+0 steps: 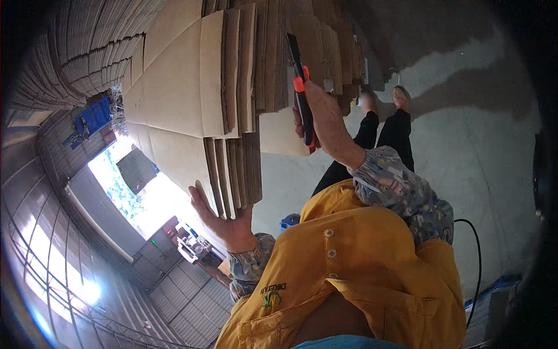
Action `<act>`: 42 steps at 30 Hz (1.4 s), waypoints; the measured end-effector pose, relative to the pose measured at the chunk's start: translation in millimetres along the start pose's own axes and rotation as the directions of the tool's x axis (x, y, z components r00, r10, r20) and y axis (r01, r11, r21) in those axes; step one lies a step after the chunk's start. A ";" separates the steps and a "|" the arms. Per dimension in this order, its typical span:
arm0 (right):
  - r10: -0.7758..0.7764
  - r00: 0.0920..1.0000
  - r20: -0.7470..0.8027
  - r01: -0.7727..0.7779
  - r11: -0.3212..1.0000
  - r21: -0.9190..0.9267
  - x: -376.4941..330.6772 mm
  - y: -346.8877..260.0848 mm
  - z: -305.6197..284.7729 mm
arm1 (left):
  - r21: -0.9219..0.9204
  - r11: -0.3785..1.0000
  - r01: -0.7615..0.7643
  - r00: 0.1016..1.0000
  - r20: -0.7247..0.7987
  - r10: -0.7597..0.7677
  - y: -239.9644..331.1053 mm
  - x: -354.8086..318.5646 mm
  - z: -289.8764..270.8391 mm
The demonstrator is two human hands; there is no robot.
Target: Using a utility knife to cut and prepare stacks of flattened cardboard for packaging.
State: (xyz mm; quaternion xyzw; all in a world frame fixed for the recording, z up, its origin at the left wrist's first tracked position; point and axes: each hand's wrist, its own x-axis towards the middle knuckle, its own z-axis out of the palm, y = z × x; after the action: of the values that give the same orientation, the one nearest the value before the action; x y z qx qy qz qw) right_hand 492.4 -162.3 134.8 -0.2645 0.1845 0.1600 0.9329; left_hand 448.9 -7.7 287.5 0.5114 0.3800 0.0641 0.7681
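Note:
My right hand (326,119) is closed around a utility knife (300,87) with a black and orange handle, its blade end pointing up toward a tall stack of flat brown cardboard sheets (186,87). My left hand (224,218) lies flat against the lower edge of that stack, fingers spread, gripping nothing. A smaller loose cardboard sheet (279,134) sits just behind the knife. Both forearms wear patterned sleeves, and my yellow shirt (349,262) fills the lower middle of the view.
More stacked cardboard (87,46) rises at the upper left. My feet in sandals (383,99) stand on a grey concrete floor (476,128). A black cable (476,256) runs at the right. A metal shed roof and a bright opening (133,192) show at the left.

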 end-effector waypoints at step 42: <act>0.063 0.998 0.011 -0.064 0.992 0.112 -10.3 9.1 12.0 | 0.251 0.960 -0.126 0.989 -0.036 0.140 -10.8 -8.8 -0.3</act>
State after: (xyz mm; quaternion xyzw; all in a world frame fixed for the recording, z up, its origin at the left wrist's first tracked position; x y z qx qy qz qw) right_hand 482.8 -150.3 144.8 -0.2051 0.1980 0.1799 0.9415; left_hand 439.4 -16.8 283.0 0.6259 0.3703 0.0814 0.6816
